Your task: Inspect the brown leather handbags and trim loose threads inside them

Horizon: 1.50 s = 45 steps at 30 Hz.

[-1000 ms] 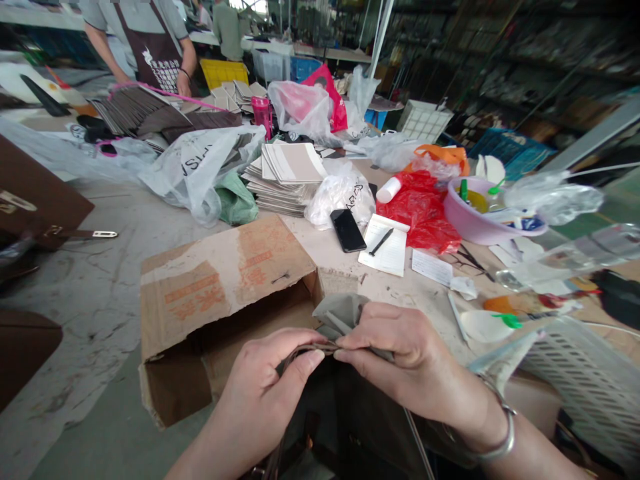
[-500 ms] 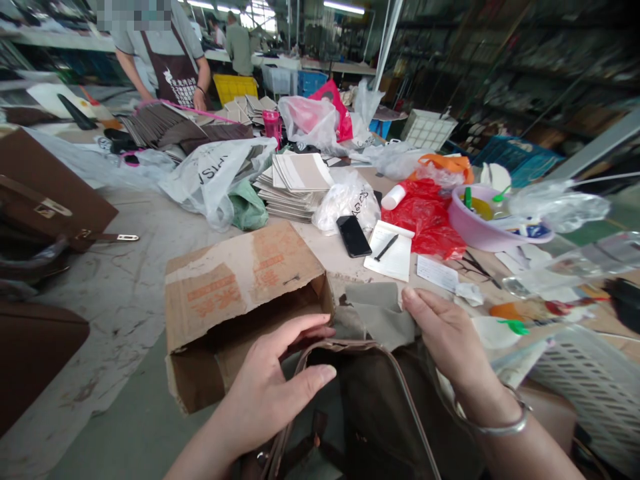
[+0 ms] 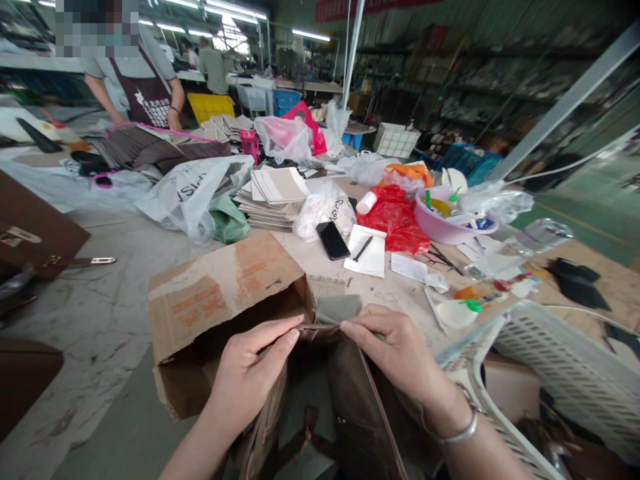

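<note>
A dark brown bag (image 3: 357, 400) stands open in front of me, its inside showing and a strap hanging within. My left hand (image 3: 255, 363) pinches the far rim near its left corner, thumb against fingers. At the other end of that rim, my right hand (image 3: 400, 347), with a silver bangle on its wrist, pinches the edge too. The stretch of rim between them runs nearly straight. Just behind the right fingers lies a grey cloth piece (image 3: 338, 307). An open cardboard box (image 3: 220, 287) rests on its side beyond my left hand.
Right of the bag stands a white plastic basket (image 3: 565, 353) with brown items inside. Behind lie a phone (image 3: 333, 241), a notepad (image 3: 365, 257) with a pen, a red plastic bag (image 3: 393, 220) and a pink basin (image 3: 435, 230). Brown handbags (image 3: 40, 230) sit left. Across the table, a person (image 3: 145, 87) works.
My right hand has left the grey cloth, moved left and taken the bag's rim. My left fingers have closed from spread to a pinch on the rim. The view has swung right.
</note>
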Tool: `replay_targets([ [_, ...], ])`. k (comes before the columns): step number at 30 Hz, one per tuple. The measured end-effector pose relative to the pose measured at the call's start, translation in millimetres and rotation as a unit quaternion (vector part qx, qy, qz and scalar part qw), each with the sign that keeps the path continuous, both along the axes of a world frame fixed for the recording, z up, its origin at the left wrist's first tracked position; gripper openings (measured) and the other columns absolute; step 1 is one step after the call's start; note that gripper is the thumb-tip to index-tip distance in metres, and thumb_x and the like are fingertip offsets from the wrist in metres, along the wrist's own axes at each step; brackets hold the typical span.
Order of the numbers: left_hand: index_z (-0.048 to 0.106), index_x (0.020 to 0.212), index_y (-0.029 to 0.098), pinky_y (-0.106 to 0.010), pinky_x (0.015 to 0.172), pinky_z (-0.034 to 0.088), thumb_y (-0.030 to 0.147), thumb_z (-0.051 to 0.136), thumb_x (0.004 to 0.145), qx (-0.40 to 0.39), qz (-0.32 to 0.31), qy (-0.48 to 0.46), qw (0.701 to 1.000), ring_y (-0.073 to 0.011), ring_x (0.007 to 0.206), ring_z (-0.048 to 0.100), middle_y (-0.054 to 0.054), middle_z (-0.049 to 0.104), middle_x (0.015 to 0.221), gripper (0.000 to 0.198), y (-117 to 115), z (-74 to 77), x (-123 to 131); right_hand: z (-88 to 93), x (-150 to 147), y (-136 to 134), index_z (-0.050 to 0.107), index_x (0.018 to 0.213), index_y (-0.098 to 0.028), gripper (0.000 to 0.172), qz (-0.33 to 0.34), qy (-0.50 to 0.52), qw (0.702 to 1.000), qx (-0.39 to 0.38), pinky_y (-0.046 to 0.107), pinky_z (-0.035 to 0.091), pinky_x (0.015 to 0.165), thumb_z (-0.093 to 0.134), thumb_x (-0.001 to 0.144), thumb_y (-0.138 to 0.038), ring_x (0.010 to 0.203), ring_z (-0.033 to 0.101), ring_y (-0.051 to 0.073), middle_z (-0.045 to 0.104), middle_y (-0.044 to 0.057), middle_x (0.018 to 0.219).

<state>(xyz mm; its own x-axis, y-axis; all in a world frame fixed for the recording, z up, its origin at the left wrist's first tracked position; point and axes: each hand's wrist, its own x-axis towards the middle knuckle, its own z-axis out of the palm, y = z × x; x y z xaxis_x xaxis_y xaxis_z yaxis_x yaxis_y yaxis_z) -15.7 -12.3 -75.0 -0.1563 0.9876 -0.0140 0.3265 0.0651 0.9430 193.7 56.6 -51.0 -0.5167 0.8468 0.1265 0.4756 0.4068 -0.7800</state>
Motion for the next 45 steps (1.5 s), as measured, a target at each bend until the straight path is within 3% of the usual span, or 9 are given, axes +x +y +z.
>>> replay_targets([
  [5, 0.071, 0.097, 0.020, -0.030, 0.091, 0.049, 0.032, 0.056, 0.082, -0.003, 0.011, 0.012, 1.000, -0.0208, 0.096, 0.064, -0.004, 0.070, 0.102, 0.024, -3, -1.0, 0, 1.9, 2, -8, 0.058, 0.057, -0.018, 0.033, -0.005, -0.016, 1.000, 0.004, 0.024, 0.041, 0.058, 0.051, 0.087, -0.029, 0.060, 0.052, 0.011, 0.052, -0.001, 0.059],
  [9, 0.070, 0.099, 0.019, -0.031, 0.092, 0.048, 0.035, 0.055, 0.083, -0.009, 0.022, 0.015, 1.000, -0.0214, 0.099, 0.063, -0.004, 0.070, 0.104, 0.027, -3, -0.7, -1, -12.5, 19, -13, 0.056, 0.054, -0.017, 0.035, -0.056, -0.013, 0.998, -0.037, 0.024, 0.041, 0.058, 0.052, 0.086, -0.030, 0.059, 0.051, 0.012, 0.052, -0.001, 0.057],
  [13, 0.068, 0.105, 0.017, -0.034, 0.096, 0.045, 0.040, 0.052, 0.085, -0.026, 0.001, 0.001, 1.000, -0.0230, 0.105, 0.060, -0.005, 0.068, 0.108, 0.034, -2, 1.3, -2, -35.9, 37, -14, 0.069, 0.083, -0.017, 0.024, -0.163, 0.031, 0.982, -0.085, 0.029, 0.047, 0.067, 0.057, 0.081, -0.037, 0.070, 0.059, 0.017, 0.064, 0.002, 0.071],
  [15, 0.067, 0.106, 0.016, -0.036, 0.099, 0.042, 0.042, 0.049, 0.085, -0.034, -0.006, -0.017, 0.999, -0.0244, 0.107, 0.059, -0.007, 0.067, 0.110, 0.038, -3, 2.5, -2, -47.3, 43, -11, 0.068, 0.097, -0.018, 0.028, -0.220, 0.056, 0.971, -0.081, 0.034, 0.049, 0.077, 0.059, 0.079, -0.038, 0.082, 0.062, 0.020, 0.068, 0.005, 0.085],
  [19, 0.065, 0.110, 0.013, -0.039, 0.100, 0.041, 0.046, 0.045, 0.087, -0.060, -0.030, -0.071, 0.995, -0.0266, 0.107, 0.059, -0.010, 0.066, 0.113, 0.045, -7, 2.7, -2, -57.3, 50, -8, 0.069, 0.099, -0.020, 0.030, -0.289, 0.128, 0.945, -0.080, 0.041, 0.040, 0.097, 0.056, 0.082, -0.041, 0.107, 0.057, 0.023, 0.067, 0.007, 0.108],
  [27, 0.050, 0.129, 0.022, -0.037, 0.108, 0.031, 0.043, 0.055, 0.082, -0.041, -0.097, -0.056, 0.993, -0.0269, 0.125, 0.043, -0.005, 0.050, 0.134, 0.052, -16, 2.0, -9, -19.8, 27, -22, 0.071, 0.095, -0.021, 0.028, -0.147, 0.175, 0.966, -0.119, 0.036, 0.047, 0.089, 0.057, 0.083, -0.042, 0.099, 0.061, 0.023, 0.070, 0.006, 0.101],
  [34, 0.049, 0.129, 0.025, -0.038, 0.111, 0.026, 0.039, 0.053, 0.084, -0.064, -0.091, -0.028, 0.993, -0.0236, 0.128, 0.040, -0.002, 0.049, 0.136, 0.048, -18, 2.8, -5, -4.3, 8, -16, 0.071, 0.096, -0.023, 0.025, -0.124, 0.229, 0.956, -0.132, 0.031, 0.049, 0.084, 0.059, 0.082, -0.040, 0.095, 0.063, 0.019, 0.070, 0.003, 0.102],
  [39, 0.051, 0.127, 0.023, -0.038, 0.111, 0.027, 0.041, 0.053, 0.084, -0.063, -0.077, -0.034, 0.994, -0.0237, 0.126, 0.042, -0.003, 0.050, 0.134, 0.047, -15, 3.2, -1, -0.8, 0, -15, 0.071, 0.094, -0.020, 0.024, -0.088, 0.078, 0.990, -0.082, 0.030, 0.049, 0.073, 0.065, 0.077, -0.035, 0.078, 0.062, 0.017, 0.069, 0.004, 0.086],
  [45, 0.054, 0.125, 0.022, -0.035, 0.111, 0.027, 0.041, 0.054, 0.082, -0.065, -0.069, -0.036, 0.995, -0.0235, 0.127, 0.042, -0.003, 0.052, 0.132, 0.047, -14, 4.0, 2, 2.2, -4, -18, 0.069, 0.073, -0.021, 0.012, -0.065, -0.042, 0.995, 0.066, 0.026, 0.044, 0.068, 0.060, 0.081, -0.023, 0.072, 0.057, 0.014, 0.063, 0.001, 0.071],
])
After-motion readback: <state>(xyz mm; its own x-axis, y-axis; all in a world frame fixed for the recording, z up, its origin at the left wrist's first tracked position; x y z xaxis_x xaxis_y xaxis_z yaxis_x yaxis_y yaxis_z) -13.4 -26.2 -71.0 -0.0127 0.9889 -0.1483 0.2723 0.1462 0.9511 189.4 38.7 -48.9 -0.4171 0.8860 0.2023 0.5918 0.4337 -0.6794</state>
